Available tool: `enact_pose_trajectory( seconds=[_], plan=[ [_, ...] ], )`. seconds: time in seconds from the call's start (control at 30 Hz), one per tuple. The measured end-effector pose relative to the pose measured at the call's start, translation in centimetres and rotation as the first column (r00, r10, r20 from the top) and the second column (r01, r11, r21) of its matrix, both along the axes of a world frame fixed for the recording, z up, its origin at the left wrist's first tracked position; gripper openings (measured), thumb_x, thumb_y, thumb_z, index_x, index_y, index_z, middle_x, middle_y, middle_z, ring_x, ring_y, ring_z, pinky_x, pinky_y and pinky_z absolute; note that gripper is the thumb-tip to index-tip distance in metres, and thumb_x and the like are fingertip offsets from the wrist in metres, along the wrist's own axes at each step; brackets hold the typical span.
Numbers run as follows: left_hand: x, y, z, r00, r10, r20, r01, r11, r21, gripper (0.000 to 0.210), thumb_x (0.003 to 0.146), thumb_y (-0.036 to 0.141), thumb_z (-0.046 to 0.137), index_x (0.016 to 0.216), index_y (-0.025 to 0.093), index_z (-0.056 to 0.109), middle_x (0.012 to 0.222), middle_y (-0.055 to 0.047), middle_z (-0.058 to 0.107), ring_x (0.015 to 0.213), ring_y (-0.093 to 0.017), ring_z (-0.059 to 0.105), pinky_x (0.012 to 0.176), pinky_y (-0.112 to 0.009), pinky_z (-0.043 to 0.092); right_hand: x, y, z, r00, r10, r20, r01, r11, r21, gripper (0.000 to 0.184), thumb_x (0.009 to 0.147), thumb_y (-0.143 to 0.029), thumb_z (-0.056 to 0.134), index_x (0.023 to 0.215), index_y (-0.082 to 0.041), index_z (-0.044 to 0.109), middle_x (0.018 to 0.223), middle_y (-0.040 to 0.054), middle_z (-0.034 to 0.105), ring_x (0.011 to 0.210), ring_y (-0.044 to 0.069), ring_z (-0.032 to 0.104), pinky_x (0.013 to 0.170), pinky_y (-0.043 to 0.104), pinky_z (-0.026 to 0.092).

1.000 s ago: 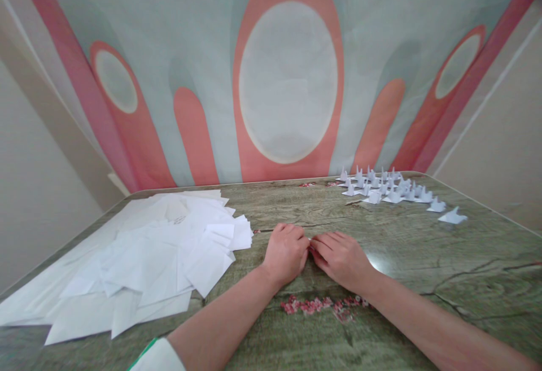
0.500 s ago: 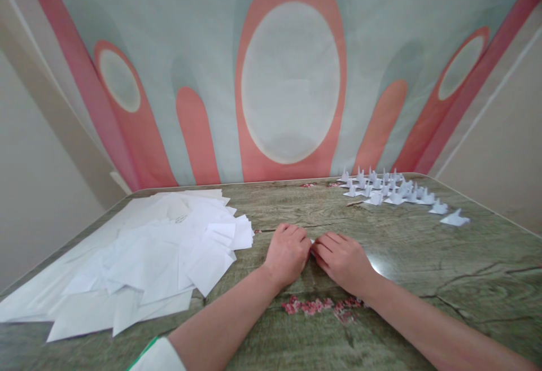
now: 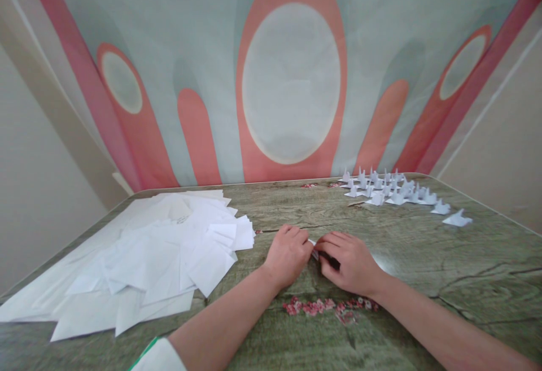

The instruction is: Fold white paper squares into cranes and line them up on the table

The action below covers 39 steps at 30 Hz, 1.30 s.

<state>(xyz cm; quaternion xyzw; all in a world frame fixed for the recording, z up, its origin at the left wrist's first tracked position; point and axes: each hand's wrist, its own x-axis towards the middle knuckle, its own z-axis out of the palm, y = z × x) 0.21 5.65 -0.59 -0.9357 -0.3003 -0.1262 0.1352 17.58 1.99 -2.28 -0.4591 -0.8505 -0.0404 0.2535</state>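
Observation:
A small white folded paper (image 3: 314,249) shows between my two hands just above the middle of the wood-patterned table; most of it is hidden by fingers. My left hand (image 3: 288,252) is closed on its left side, knuckles up, with the fingertips out of sight. From the right, my right hand (image 3: 349,263) grips the paper's edge with curled fingertips, and a dark gap shows between its fingers and thumb. Beyond, at the far right, several folded white paper cranes (image 3: 398,197) stand in rows.
To my left, loose white paper sheets (image 3: 139,258) lie in a broad, spread pile reaching near my left hand. Pink blossoms are printed on the table (image 3: 423,258). A grey-green backdrop (image 3: 203,49) with coral shapes rises behind the far table edge.
My right hand has shifted slightly right, and its thumb has moved down, away from the fingers. More of the folded paper shows between the hands. My left hand stays nearly in place.

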Motion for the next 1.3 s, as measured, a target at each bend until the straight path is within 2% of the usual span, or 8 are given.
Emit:
enact_pose_trajectory(
  seconds=[0.13,0.33,0.47,0.57,0.87,1.3],
  plan=[
    [0.0,0.0,-0.1,1.0,-0.008,-0.009,0.008,1.0,0.013,0.009,0.083,0.02,0.054,0.077,0.017,0.059,0.076,-0.003,0.058,0.078,-0.018,0.051,0.072,-0.033,0.035,0.8,0.7,-0.3,0.99,0.026,-0.139,-0.036,0.997,-0.066,0.029,0.075,-0.008,0.046,0.095,-0.02,0.063,0.088,0.0049,0.063,0.083,0.018,0.054,0.077,0.033,0.043],
    [0.0,-0.1,0.0,0.999,-0.01,-0.044,0.01,1.0,0.005,0.006,0.084,0.018,0.053,0.08,0.016,0.058,0.079,-0.003,0.059,0.079,-0.019,0.052,0.072,-0.033,0.036,0.8,1.3,-1.2,0.989,0.051,-0.139,-0.069,0.988,-0.135,0.042,0.068,0.001,0.045,0.099,-0.021,0.063,0.097,0.0056,0.061,0.093,0.02,0.051,0.083,0.038,0.042],
    [0.0,-0.4,0.3,0.997,-0.018,-0.08,0.018,1.0,-0.001,0.006,0.084,0.015,0.051,0.085,0.015,0.058,0.082,-0.004,0.06,0.082,-0.019,0.053,0.073,-0.033,0.037,0.7,1.4,-1.5,0.988,0.059,-0.145,-0.078,0.989,-0.124,0.041,0.068,0.002,0.045,0.096,-0.021,0.065,0.095,0.0058,0.06,0.091,0.02,0.052,0.081,0.037,0.042],
    [0.0,-0.6,0.5,0.994,-0.073,-0.079,0.073,0.997,0.005,0.01,0.086,0.016,0.048,0.09,0.015,0.057,0.088,-0.005,0.06,0.084,-0.018,0.054,0.075,-0.033,0.038,0.8,1.6,-1.6,0.986,0.066,-0.15,-0.083,0.99,-0.114,0.04,0.068,0.001,0.046,0.095,-0.021,0.065,0.096,0.0059,0.06,0.092,0.02,0.052,0.081,0.037,0.042],
    [-0.2,-0.1,0.0,0.984,-0.176,-0.037,0.174,0.984,-0.033,0.011,0.087,0.018,0.046,0.089,0.017,0.057,0.087,-0.004,0.06,0.084,-0.018,0.054,0.078,-0.032,0.041,0.7,1.5,-1.5,0.981,0.052,-0.185,-0.082,0.985,-0.154,0.043,0.068,0.001,0.048,0.098,-0.024,0.066,0.096,0.0047,0.06,0.093,0.02,0.051,0.082,0.037,0.04],
    [0.1,-0.2,-0.1,0.977,-0.2,-0.068,0.201,0.98,0.005,0.008,0.086,0.017,0.048,0.086,0.016,0.056,0.087,-0.004,0.061,0.082,-0.018,0.055,0.075,-0.033,0.041,0.4,1.4,-1.3,0.987,0.003,-0.163,-0.031,0.984,-0.173,0.03,0.072,-0.003,0.052,0.089,-0.022,0.068,0.094,0.0042,0.059,0.092,0.02,0.05,0.084,0.036,0.038]
  ],
)
